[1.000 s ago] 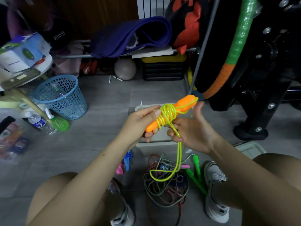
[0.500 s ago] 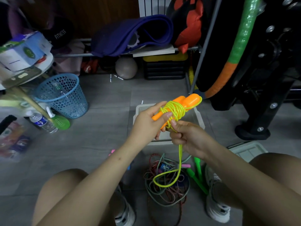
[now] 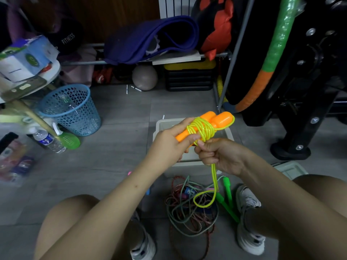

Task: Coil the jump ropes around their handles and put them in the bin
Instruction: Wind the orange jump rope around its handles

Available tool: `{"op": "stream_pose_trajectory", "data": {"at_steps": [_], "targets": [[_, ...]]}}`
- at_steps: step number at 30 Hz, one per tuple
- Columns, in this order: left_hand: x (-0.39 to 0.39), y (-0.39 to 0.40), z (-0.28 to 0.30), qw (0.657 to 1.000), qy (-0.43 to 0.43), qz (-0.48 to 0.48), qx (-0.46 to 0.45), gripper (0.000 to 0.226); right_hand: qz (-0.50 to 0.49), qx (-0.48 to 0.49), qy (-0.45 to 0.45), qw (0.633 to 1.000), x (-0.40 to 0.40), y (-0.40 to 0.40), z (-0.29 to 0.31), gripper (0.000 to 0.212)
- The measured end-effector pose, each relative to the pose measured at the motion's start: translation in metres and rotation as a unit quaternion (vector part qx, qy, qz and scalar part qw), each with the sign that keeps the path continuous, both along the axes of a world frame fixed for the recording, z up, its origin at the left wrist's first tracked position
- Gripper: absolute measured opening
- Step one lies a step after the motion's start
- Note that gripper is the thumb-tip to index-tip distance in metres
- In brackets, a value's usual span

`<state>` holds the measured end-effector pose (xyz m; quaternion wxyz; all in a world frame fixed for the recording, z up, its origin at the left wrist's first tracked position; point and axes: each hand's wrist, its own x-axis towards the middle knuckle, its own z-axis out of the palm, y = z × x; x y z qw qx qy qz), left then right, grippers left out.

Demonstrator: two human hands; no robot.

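Two orange handles [image 3: 216, 121] lie side by side in my left hand [image 3: 170, 142], which grips their lower ends. A yellow-green rope [image 3: 203, 129] is wound several times around them. My right hand [image 3: 221, 156] is closed on the rope just below the coil, and a loose loop [image 3: 208, 198] hangs from it down to the floor. The white bin [image 3: 187, 163] sits on the floor right under my hands. A tangle of other jump ropes [image 3: 189, 209] with green handles [image 3: 226, 200] lies between my feet.
A blue mesh basket [image 3: 72, 109] stands at the left with a water bottle [image 3: 48, 140] beside it. A white lid [image 3: 292, 168] lies at the right. A black equipment stand [image 3: 300, 109] and a rack with a purple mat [image 3: 150, 40] fill the back.
My right hand has closed on the rope and pulled in under the coil. The handles have shifted slightly up and right, and the hanging loop has shortened.
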<state>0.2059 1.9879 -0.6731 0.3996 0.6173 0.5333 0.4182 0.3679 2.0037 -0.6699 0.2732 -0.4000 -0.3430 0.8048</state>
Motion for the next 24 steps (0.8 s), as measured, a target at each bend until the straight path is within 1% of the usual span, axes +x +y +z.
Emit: {"op": "stream_pose_trajectory", "data": {"at_steps": [1,3,7,11,12,15,17,21,24], "targets": [[0.000,0.000,0.000,1.000,-0.002,0.002,-0.001,0.042,-0.008,0.010,-0.016,1.000,0.000,0.001,0.002,0.017],[0.001,0.002,0.000,1.000,-0.016,0.010,-0.010,0.039,-0.034,0.027,-0.027,0.999,-0.002,0.001,0.004,0.021],[0.003,0.006,-0.002,0.999,-0.019,0.034,-0.009,0.045,-0.088,0.023,0.006,0.996,-0.005,0.000,0.003,0.011],[0.007,0.007,-0.011,0.998,0.019,0.062,0.017,0.045,-0.134,-0.009,0.013,0.991,-0.008,-0.005,-0.001,0.011],[0.008,0.008,-0.012,0.997,0.017,0.074,0.017,0.044,-0.137,-0.010,0.016,0.990,-0.010,-0.006,-0.001,0.013],[0.008,0.010,-0.010,0.994,-0.029,0.104,0.004,0.037,-0.137,0.008,0.034,0.990,-0.013,-0.009,0.000,0.027],[0.008,0.012,-0.006,0.992,-0.038,0.117,0.008,0.036,-0.137,0.008,0.048,0.989,-0.013,-0.011,-0.001,0.033],[0.008,0.011,-0.008,0.989,-0.040,0.143,-0.003,0.039,-0.117,-0.021,0.064,0.991,-0.017,-0.015,-0.003,0.030],[0.009,0.010,-0.007,0.988,-0.055,0.143,-0.004,0.036,-0.127,-0.021,0.041,0.991,-0.018,-0.013,-0.005,0.026]]}}
